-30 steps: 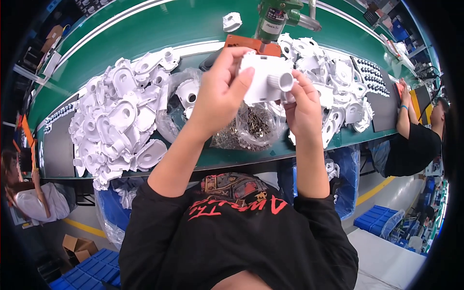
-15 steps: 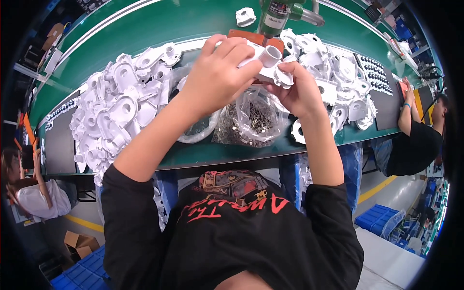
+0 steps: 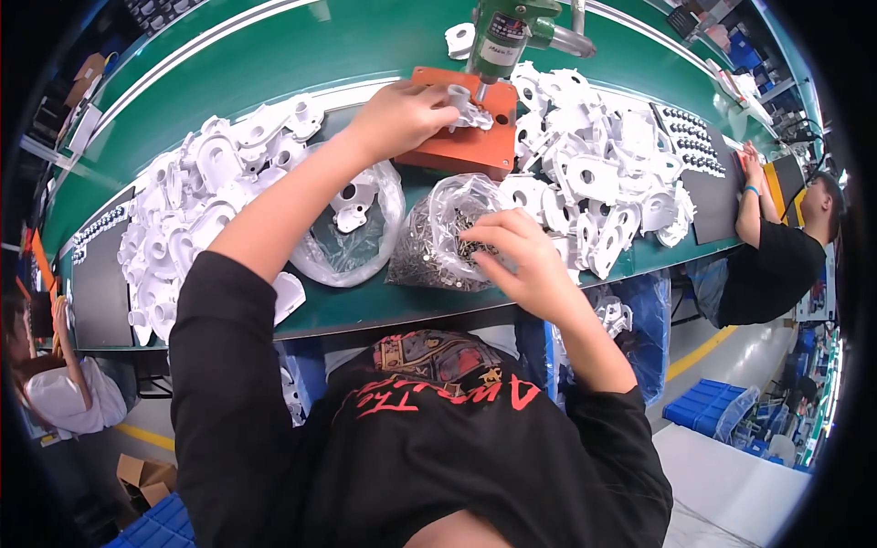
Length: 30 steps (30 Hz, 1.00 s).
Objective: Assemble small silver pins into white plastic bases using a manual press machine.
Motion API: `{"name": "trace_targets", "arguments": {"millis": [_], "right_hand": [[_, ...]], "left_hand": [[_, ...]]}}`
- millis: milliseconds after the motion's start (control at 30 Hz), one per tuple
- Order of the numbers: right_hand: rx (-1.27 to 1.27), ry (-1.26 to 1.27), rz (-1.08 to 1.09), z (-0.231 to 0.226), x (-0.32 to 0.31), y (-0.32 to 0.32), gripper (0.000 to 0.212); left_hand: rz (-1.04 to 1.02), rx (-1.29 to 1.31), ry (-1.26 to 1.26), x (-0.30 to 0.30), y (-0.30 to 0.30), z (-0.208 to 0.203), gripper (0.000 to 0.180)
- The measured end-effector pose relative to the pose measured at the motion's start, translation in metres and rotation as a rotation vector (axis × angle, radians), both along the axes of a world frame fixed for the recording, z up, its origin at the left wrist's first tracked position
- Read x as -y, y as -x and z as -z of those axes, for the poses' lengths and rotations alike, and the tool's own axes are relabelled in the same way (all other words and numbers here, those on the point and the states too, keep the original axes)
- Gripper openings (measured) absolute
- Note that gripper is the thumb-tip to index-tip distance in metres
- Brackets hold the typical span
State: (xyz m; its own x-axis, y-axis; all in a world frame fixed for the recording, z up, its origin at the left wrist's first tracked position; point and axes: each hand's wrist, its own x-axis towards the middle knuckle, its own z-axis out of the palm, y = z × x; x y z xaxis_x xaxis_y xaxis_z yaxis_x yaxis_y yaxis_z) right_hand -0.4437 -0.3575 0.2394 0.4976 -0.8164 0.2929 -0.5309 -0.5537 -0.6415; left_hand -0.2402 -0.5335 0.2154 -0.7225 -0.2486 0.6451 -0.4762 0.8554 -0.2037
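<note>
The location is a factory assembly workshop. Indicators: a long green counter (image 3: pixel 365 308) carries heaps of identical white plastic parts (image 3: pixel 603 151). A green press (image 3: pixel 498 66) stands at an orange block (image 3: pixel 448 161). A clear bag (image 3: pixel 445 199) contains small metal pieces (image 3: pixel 416 251). A person in black (image 3: pixel 769 283) occupies another station. Blue crates (image 3: pixel 699 411) and a yellow line (image 3: pixel 702 354) mark the floor area.

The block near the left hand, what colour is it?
The block is orange, in the head view.
</note>
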Motion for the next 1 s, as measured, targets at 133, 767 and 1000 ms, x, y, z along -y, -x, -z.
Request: {"name": "trace_targets", "arguments": {"millis": [133,767,1000], "right_hand": [[-0.087,0.11,0.038,0.012,0.002,-0.008,0.033],[-0.061,0.118,0.064,0.013,0.011,-0.016,0.012],[0.068,-0.042,0.098,0.014,0.016,-0.014,0.013]], "left_hand": [[0.003,0.006,-0.128,0.009,0.016,0.006,0.014],[-0.54,0.57,-0.831,-0.036,-0.056,-0.034,0.017],[-0.684,0.835,-0.591,-0.074,-0.1,0.017,0.009]]}}
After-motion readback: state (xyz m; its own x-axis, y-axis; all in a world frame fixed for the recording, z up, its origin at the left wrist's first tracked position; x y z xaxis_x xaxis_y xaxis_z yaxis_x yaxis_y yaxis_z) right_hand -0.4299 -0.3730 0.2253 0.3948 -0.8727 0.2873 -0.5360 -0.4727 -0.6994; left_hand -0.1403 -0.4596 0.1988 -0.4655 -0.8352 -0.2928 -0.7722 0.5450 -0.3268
